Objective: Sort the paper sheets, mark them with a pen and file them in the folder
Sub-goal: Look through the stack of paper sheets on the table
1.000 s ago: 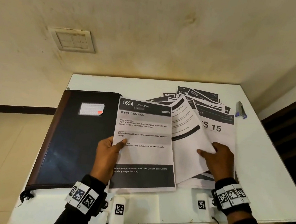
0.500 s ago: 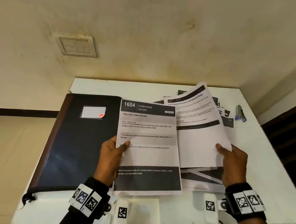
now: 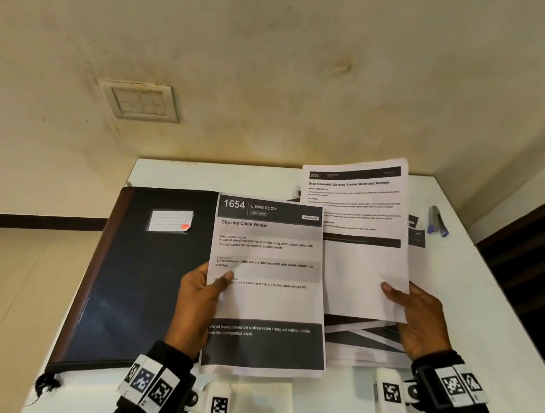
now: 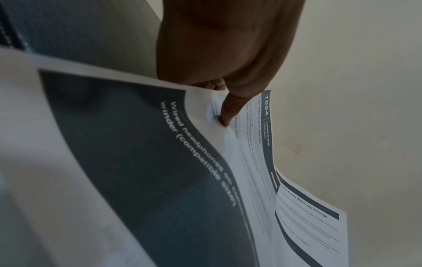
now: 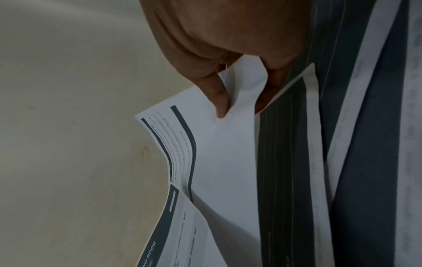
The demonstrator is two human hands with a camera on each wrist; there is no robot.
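My left hand (image 3: 203, 295) pinches the left edge of sheet 1654, "Clip into Cable Winder" (image 3: 265, 293), thumb on top, holding it raised above the table; the same sheet (image 4: 251, 144) curves under my thumb in the left wrist view. My right hand (image 3: 417, 317) pinches the lower right edge of a second sheet, "Drop Essential Oil onto Aroma Stone" (image 3: 357, 249), lifted upright over the pile of sheets (image 3: 364, 343); the right wrist view shows this sheet (image 5: 219, 144) between thumb and fingers. A dark closed folder (image 3: 142, 276) lies to the left. A pen (image 3: 437, 221) lies at the far right.
The white table (image 3: 498, 347) stands against a cream wall with a switch plate (image 3: 141, 101). A white label (image 3: 170, 221) sits on the folder cover. White tagged blocks (image 3: 218, 406) hang at both wrists near the front edge. Dark furniture stands right of the table.
My right hand has lifted the second sheet off the pile and turned it upright. The left hand has kept sheet 1654 in its grip.
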